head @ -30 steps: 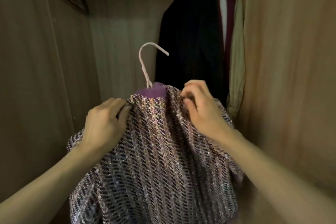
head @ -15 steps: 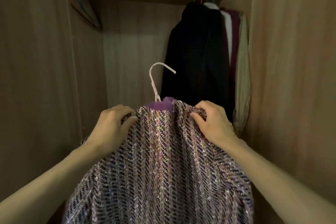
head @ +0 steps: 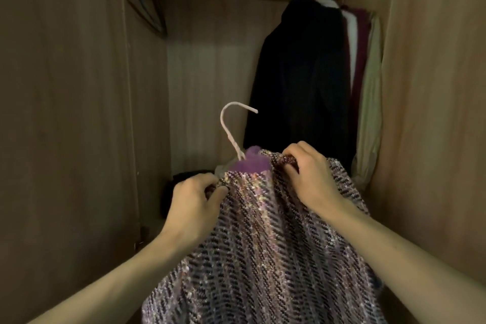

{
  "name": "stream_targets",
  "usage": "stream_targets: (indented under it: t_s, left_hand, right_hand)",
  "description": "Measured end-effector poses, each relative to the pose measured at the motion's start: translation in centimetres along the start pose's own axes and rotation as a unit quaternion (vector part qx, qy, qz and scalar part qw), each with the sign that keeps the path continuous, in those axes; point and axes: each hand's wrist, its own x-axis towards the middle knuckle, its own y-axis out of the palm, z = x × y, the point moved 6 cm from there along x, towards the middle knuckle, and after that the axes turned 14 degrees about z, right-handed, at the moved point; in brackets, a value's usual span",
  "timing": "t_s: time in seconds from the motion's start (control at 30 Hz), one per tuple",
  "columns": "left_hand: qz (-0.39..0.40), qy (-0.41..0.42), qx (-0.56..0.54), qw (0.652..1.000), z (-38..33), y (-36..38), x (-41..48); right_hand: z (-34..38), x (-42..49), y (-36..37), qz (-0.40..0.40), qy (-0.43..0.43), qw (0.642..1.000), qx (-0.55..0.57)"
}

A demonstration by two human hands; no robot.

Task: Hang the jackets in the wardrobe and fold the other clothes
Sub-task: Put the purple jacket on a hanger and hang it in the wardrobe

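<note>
Jacket [head: 263,244] between left hand [head: 194,205], right hand [head: 313,179]

The light was dim and warm brown throughout. A soft pale patch lit the wardrobe back panel [head: 210,73], the brightest area; the upper corners sank into deep shadow. The black coat [head: 297,81] showed almost no detail. Shiny threads in the tweed jacket [head: 263,244] glinted faintly. The side walls [head: 65,113] bowed and stretched toward the edges, and everything looked slightly soft.
</note>
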Motion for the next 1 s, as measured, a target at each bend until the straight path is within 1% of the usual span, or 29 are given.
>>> stream_targets:
  t_s: [0.07,0.1,0.17,0.23,0.3,0.37,0.43,0.47,0.5,0.57,0.6,0.63,0.67,0.73,0.8,0.9,0.97,1.0]
  left_hand:
    - [0.037,0.025,0.000,0.999,-1.6,1.2,-0.8]
    - [0.070,0.039,-0.005,0.997,-2.5,1.7,-1.1]
    - [0.159,0.063,-0.041,0.984,-4.2,2.7,-1.5]
    - [0.237,0.075,-0.090,0.964,-5.3,3.0,-1.5]
    - [0.278,0.097,-0.103,0.950,-6.1,3.1,-1.3]
    - [0.297,0.142,-0.087,0.940,-6.6,3.2,-0.6]
    - [0.292,0.167,-0.092,0.937,-6.7,3.3,0.4]
    - [0.258,0.174,-0.088,0.946,-6.5,3.1,1.2]
    - [0.205,0.184,-0.069,0.959,-6.3,2.6,2.3]
    - [0.094,0.210,0.005,0.973,-6.1,1.5,4.7]
    - [0.064,0.223,0.035,0.972,-6.2,1.1,5.7]
    - [0.061,0.238,0.055,0.968,-6.4,1.1,6.8]
    - [0.079,0.254,0.067,0.962,-6.6,1.4,7.7]
    - [0.144,0.280,0.076,0.946,-7.2,2.4,8.9]
    - [0.205,0.293,0.078,0.931,-7.6,3.4,9.5]
    - [0.282,0.273,0.020,0.919,-7.7,4.0,9.9]
    - [0.325,0.265,-0.007,0.908,-7.6,4.1,10.0]
    - [0.343,0.264,0.000,0.902,-7.7,4.1,9.9]
  right_hand:
    - [-1.0,-0.5,0.4,-0.034,0.009,0.998,0.053]
    - [-1.5,-0.8,0.4,-0.051,0.015,0.996,0.070]
    - [-2.5,-1.2,0.4,-0.069,0.033,0.992,0.101]
    - [-3.6,-1.5,0.3,-0.070,0.041,0.985,0.152]
    - [-4.0,-1.7,0.0,-0.058,0.037,0.966,0.249]
    - [-3.8,-1.9,-0.7,-0.054,0.022,0.951,0.303]
    - [-3.3,-2.0,-1.5,-0.066,0.013,0.951,0.301]
    - [-3.3,-1.9,-1.7,-0.073,0.010,0.952,0.296]
    - [-3.1,-1.8,-1.7,-0.076,0.005,0.954,0.290]
    - [-2.6,-1.8,-1.0,-0.061,-0.016,0.956,0.285]
    - [-2.1,-1.8,-0.6,-0.052,-0.029,0.955,0.292]
    - [-1.5,-1.9,-0.4,-0.046,-0.041,0.950,0.305]
    - [-0.9,-2.0,-0.4,-0.041,-0.054,0.944,0.323]
    - [-0.2,-2.1,-0.9,-0.040,-0.070,0.931,0.355]
    - [-0.1,-1.8,-1.6,-0.032,-0.063,0.930,0.360]
    - [-0.1,-1.5,-2.6,-0.003,-0.045,0.934,0.354]
    - [0.1,-1.4,-3.2,0.020,-0.075,0.922,0.380]
    - [0.1,-1.4,-3.4,0.034,-0.092,0.912,0.399]
